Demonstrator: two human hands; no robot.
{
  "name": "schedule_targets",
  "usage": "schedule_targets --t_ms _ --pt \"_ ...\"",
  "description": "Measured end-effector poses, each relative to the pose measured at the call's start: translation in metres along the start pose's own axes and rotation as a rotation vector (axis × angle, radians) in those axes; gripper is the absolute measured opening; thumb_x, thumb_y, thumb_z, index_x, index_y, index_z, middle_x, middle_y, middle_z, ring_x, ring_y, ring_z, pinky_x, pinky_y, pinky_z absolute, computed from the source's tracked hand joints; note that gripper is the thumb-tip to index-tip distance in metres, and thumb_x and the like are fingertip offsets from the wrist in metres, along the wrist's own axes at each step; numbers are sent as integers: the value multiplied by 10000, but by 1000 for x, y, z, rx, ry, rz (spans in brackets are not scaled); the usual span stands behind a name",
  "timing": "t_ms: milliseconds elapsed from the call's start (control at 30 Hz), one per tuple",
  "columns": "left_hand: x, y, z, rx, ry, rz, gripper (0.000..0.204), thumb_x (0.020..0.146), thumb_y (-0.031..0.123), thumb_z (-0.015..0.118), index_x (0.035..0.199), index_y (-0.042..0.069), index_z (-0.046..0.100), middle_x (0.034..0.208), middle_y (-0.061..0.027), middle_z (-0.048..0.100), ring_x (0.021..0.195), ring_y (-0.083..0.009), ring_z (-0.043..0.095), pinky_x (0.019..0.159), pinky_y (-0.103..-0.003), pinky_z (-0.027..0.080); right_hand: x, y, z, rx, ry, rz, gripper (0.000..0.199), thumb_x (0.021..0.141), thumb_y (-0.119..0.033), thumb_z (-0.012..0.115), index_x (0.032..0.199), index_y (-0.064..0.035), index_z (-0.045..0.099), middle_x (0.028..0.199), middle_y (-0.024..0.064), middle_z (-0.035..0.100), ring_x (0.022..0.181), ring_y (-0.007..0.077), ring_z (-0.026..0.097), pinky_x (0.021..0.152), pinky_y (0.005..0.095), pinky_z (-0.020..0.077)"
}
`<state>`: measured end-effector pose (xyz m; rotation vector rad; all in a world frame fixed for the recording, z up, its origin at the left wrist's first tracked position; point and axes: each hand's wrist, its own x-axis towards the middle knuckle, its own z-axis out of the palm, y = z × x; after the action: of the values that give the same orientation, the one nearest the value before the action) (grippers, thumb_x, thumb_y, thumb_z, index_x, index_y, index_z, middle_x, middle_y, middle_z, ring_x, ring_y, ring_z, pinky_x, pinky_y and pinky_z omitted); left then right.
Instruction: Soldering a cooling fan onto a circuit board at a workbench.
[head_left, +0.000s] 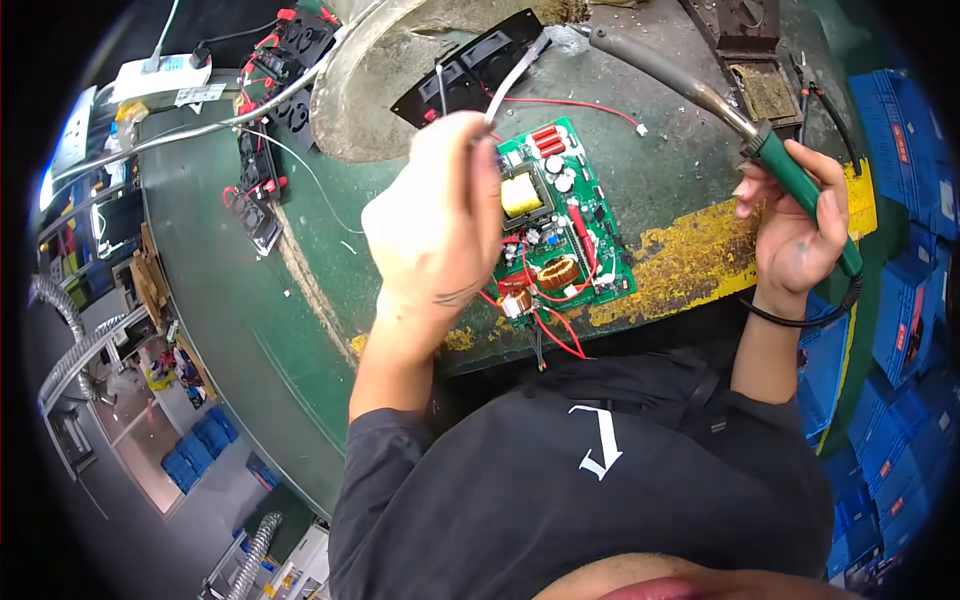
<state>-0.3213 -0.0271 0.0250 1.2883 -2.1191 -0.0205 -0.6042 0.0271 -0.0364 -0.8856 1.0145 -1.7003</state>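
Observation:
My right hand (800,235) is wrapped round the green handle of a soldering iron (785,170). Its long metal shaft slants up and left, and the far end is beside a small crumpled translucent piece (568,40). My left hand (430,225) is closed above the left side of a green circuit board (618,262). A pale, slightly curved strip (515,75) rises from its fingertips toward the iron's far end; its kind I cannot make out. The board carries a yellow transformer (520,195), copper coils (557,272) and red parts. Beyond it lies a black panel with fans (485,65).
A red wire (590,104) with a white plug crosses the bench behind the board. Pliers (825,100) and a metal tray (765,95) sit far right. Fans with red wires (258,165) and a white power strip (160,78) are left. Blue bins (890,140) stand right.

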Motion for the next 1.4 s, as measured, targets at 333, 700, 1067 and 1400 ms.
schedule_targets --t_ms 333,700,1067,1400 --pt "2 -11 31 80 -51 57 114 733 49 694 820 47 621 699 -76 465 606 -235 526 536 -321 445 7 9 3 -34 -116 47 490 890 -344 372 1131 64 498 881 262 626 659 263 618 545 322 511" --pt "5 -13 37 150 -74 76 123 739 35 675 852 23 628 693 -72 439 604 -224 520 517 -314 443 9 13 7 -97 -102 129 497 899 -360 362 1145 54 487 901 259 621 683 257 625 561 326 525" --pt "3 -16 40 141 -54 110 157 707 24 670 859 16 633 694 -70 439 591 -219 517 500 -312 443 11 15 9 -96 -127 148 505 906 -356 358 1162 62 481 913 267 618 706 267 631 578 326 540" --pt "2 -16 40 136 -50 110 165 696 28 668 859 21 640 699 -67 448 593 -213 518 511 -306 446 10 14 10 -99 -116 149 507 906 -351 364 1163 70 480 914 275 616 712 274 636 587 333 546"
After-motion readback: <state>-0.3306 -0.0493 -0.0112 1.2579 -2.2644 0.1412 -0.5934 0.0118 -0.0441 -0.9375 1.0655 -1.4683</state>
